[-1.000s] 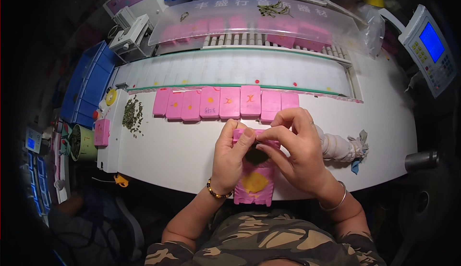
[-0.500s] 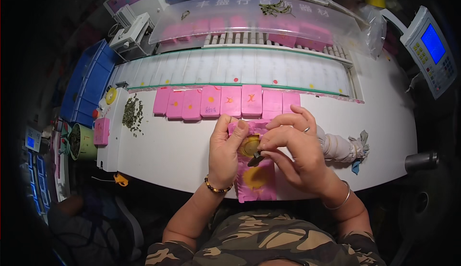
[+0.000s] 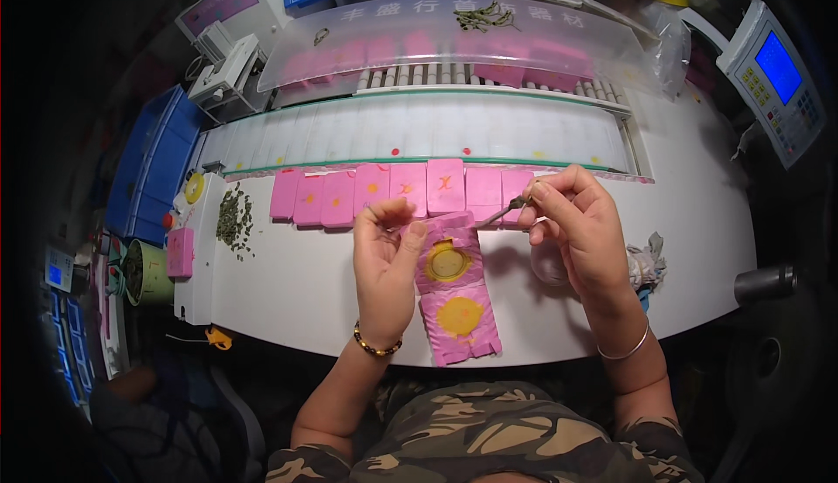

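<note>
An opened pink rubber mold [image 3: 441,284] lies before me, its two halves unfolded. Each half carries a round cavity stained yellow. My left hand [image 3: 384,260] is closed at the upper left edge of the mold, thumb on it and fingers curled; the fingertips are partly hidden. Up and to the right of the mold, my right hand [image 3: 580,226] pinches a thin dark piece [image 3: 502,215], seen nearly edge-on with a small knob at the fingertips. Beyond both hands stands a row of closed pink mold blocks [image 3: 373,188] with orange and red marks.
Small dark green pieces [image 3: 234,221] are heaped at the left. A whitish cloth-wrapped bundle [image 3: 642,269] lies behind my right wrist. Farther back are a glass-edged white tray strip [image 3: 332,130] and a clear cover [image 3: 419,42]. A keypad device [image 3: 777,73] stands right, a blue bin [image 3: 157,164] left.
My right hand has lifted the dark piece out from over the mold's upper cavity, up and to the right. The mold's cavities now show uncovered. My left hand has shifted slightly left.
</note>
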